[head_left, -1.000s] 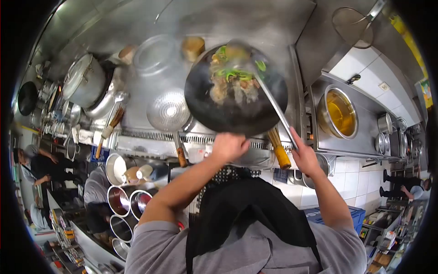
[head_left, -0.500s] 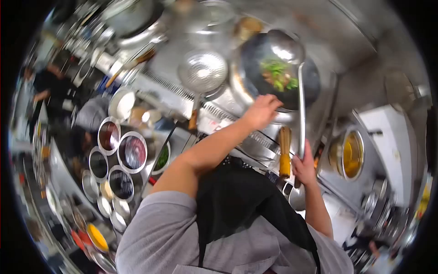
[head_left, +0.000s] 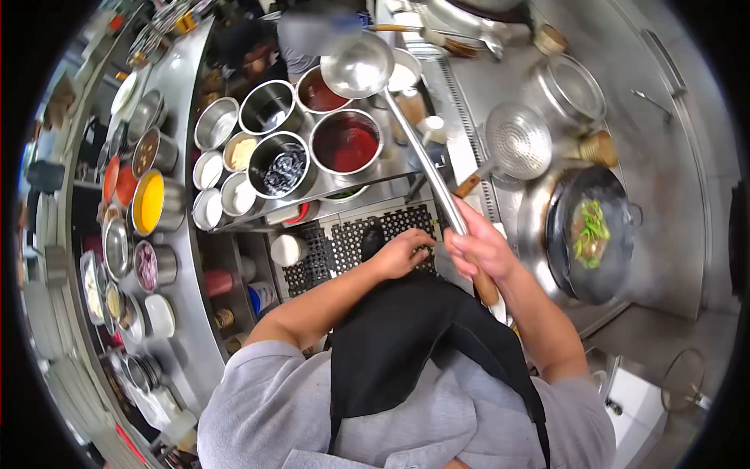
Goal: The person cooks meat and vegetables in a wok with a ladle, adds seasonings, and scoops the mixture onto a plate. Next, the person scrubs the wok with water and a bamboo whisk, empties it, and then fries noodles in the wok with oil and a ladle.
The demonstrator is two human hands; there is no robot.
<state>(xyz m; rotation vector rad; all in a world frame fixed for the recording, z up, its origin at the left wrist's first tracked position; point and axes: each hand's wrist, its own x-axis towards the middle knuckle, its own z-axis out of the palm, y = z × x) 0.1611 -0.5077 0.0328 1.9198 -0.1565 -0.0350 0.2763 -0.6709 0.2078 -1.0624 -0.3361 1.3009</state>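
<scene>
The right hand [head_left: 478, 242] wraps the handle of the ladle [head_left: 423, 156], whose long axis slants forward and leftward to its bowl near the far edge of the pot stand [head_left: 320, 187]. The left hand [head_left: 402, 254], loosely curled, seemingly empty, sits leftward, farther from the ladle.

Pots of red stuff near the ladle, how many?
2: front pot, pictured just below the bowl of the ladle; rear pot, partly covered by that bowl. Others may be hidden.

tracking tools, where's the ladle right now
In the head view, upper middle, the ladle is in the right hand, its bowl appearing above a sauce pot.
</scene>
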